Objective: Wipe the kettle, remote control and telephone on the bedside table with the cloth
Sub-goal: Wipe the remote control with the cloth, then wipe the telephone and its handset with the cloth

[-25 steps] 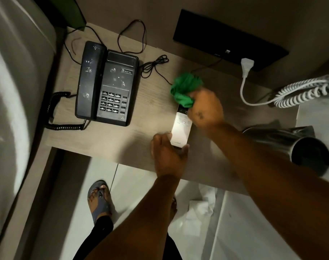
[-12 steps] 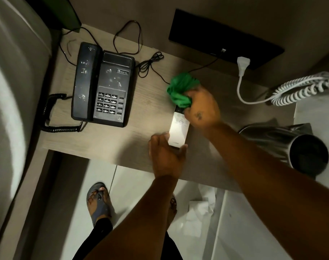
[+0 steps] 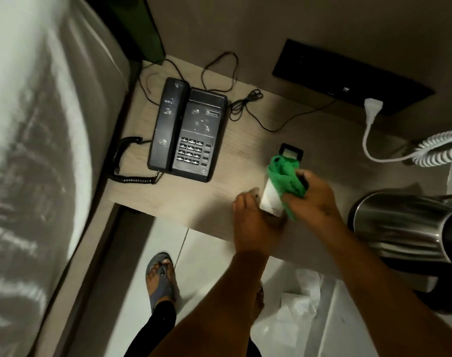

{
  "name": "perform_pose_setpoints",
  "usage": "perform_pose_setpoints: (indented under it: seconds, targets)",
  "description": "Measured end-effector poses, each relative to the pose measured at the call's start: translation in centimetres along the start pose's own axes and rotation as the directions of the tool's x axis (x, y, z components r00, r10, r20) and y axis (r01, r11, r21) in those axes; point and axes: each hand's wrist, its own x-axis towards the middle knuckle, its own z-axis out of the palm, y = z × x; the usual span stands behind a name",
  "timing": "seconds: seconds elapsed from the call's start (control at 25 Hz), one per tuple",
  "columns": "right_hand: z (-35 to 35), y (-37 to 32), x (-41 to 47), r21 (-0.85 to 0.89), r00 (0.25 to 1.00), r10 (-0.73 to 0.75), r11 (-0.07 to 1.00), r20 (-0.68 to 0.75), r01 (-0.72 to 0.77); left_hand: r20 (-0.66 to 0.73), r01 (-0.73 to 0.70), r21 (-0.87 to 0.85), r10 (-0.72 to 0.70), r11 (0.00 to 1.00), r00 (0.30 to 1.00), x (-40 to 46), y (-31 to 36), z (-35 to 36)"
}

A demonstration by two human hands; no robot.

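Observation:
A white remote control [image 3: 270,198] with a black top end lies on the wooden bedside table [image 3: 219,199]. My left hand [image 3: 253,225] pins its near end against the table. My right hand [image 3: 314,199] grips a crumpled green cloth [image 3: 285,177] and presses it on the middle of the remote. A black telephone [image 3: 187,132] with smudges on its handset sits to the left. A steel kettle [image 3: 405,225] lies tilted at the right edge.
A bed with pale sheets [image 3: 34,150] borders the table on the left. Black cables [image 3: 248,106] and a white plug with a coiled cord [image 3: 374,109] lie at the back. A black wall panel [image 3: 348,81] sits behind. White plastic [image 3: 304,305] lies on the floor beside my sandalled foot [image 3: 161,276].
My right hand has slid the green cloth from the remote's far end down toward its near end, uncovering the black top. My left hand keeps holding the near end.

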Motion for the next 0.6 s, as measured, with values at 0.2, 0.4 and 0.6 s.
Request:
perform_pose_setpoints:
  seconds: [0.2,0.4,0.6]
  targets:
    - [0.8,-6.0,1.8,0.003,0.993,-0.116,0.993,-0.013,0.116,-0.323,0.073,0.091,-0.040,0.993,0.946,0.4,-4.2,-8.4]
    - [6.7,-13.9,6.7,-0.278,0.888,-0.446,0.872,-0.111,0.403,-0.378,0.159,0.053,-0.128,0.986,0.917,6.8,-6.1,-13.4]
    - [10.9,-14.7,8.4,-0.474,0.878,-0.428,0.740,0.214,0.477,-0.286,0.100,0.050,-0.081,0.994,0.955,9.1,-7.2,-13.2]
